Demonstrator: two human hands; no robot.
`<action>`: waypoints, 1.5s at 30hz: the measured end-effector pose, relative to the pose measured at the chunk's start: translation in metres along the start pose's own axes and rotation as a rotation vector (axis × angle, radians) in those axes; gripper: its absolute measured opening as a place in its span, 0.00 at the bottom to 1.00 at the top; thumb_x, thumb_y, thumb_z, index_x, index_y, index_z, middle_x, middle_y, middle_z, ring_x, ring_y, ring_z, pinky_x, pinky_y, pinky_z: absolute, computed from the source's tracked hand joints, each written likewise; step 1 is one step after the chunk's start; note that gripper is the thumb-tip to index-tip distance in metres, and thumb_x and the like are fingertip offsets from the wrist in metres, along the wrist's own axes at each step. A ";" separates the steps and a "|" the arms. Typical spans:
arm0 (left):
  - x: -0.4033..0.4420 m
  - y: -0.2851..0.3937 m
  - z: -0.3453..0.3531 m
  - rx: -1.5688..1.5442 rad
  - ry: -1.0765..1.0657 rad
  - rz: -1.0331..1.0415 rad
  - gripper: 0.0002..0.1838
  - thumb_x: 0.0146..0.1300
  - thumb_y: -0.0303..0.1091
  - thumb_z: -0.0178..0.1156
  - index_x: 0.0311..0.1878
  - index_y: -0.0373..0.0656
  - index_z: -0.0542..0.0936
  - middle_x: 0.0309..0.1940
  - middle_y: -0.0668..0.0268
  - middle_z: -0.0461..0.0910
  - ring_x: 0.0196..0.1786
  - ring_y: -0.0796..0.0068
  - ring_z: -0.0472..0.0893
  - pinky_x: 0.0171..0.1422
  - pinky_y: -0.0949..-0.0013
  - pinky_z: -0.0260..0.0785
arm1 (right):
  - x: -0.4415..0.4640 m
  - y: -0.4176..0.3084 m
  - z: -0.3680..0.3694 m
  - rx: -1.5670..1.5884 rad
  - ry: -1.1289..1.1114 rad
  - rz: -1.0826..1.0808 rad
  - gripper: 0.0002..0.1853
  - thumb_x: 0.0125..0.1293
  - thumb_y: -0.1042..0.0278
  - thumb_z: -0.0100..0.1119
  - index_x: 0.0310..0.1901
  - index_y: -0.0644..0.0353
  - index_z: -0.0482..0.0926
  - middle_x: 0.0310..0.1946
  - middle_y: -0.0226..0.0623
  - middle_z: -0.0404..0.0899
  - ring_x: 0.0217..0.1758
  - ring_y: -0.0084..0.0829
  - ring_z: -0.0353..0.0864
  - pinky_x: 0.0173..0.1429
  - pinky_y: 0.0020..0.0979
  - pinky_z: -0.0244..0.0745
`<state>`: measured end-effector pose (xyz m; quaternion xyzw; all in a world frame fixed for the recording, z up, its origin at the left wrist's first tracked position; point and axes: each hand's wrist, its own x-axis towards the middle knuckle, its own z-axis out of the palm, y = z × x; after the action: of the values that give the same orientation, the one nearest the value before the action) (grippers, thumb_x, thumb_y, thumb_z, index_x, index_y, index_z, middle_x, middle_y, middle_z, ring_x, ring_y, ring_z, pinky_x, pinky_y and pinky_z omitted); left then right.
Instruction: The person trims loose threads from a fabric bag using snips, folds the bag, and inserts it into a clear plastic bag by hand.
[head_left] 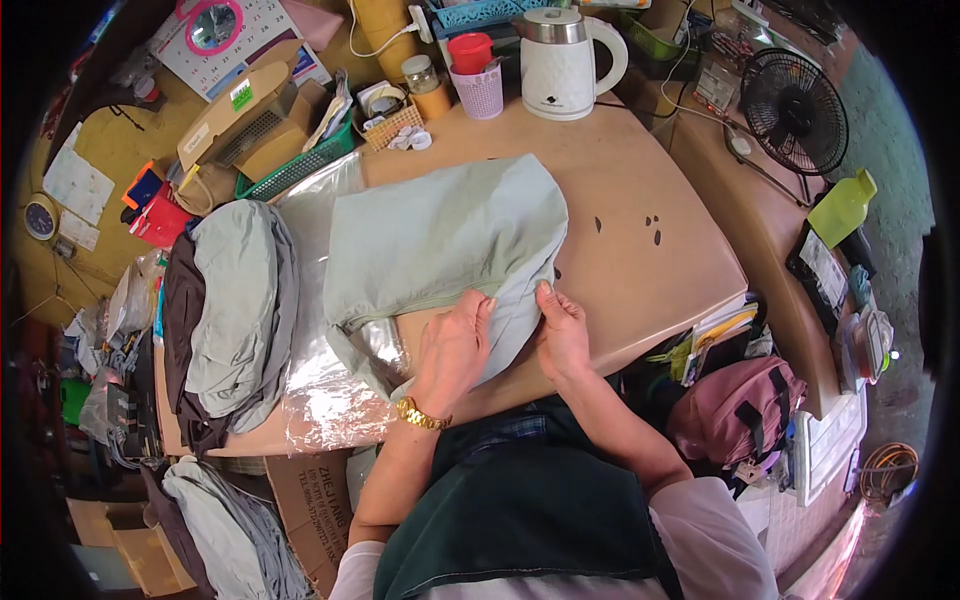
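Note:
A pale grey-green piece of sewn cloth (440, 230), perhaps a garment, lies folded on the brown table in front of me. My left hand (455, 345), with a gold watch at the wrist, pinches the cloth near its front right part. Just to the right, my right hand (562, 330) grips the cloth's right edge between thumb and fingers. Between the two hands a strip of the cloth is held up. The cloth's left end spreads flat toward a clear plastic sheet (335, 400).
Folded grey and dark cloths (240, 310) lie at the table's left. At the back stand a white kettle (558, 65), a pink cup (477, 92), a jar (425, 88) and a green basket (300, 165). A black fan (795, 110) stands right; a pink bag (735, 410) sits beside the table.

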<state>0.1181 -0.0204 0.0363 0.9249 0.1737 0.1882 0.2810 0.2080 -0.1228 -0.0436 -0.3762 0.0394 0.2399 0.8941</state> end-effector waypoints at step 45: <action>-0.072 -0.082 -0.006 -2.020 0.552 -0.695 0.17 0.76 0.38 0.48 0.58 0.35 0.72 0.55 0.58 0.79 0.57 0.67 0.80 0.64 0.65 0.76 | -0.050 -0.111 0.037 -1.697 -0.941 -0.628 0.04 0.56 0.73 0.66 0.29 0.60 0.80 0.24 0.36 0.72 0.32 0.39 0.75 0.63 0.45 0.60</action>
<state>0.0356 0.0153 -0.0252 0.0964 0.2473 0.3543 0.8967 0.2102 -0.1841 0.0675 -0.7467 -0.5997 0.0669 0.2798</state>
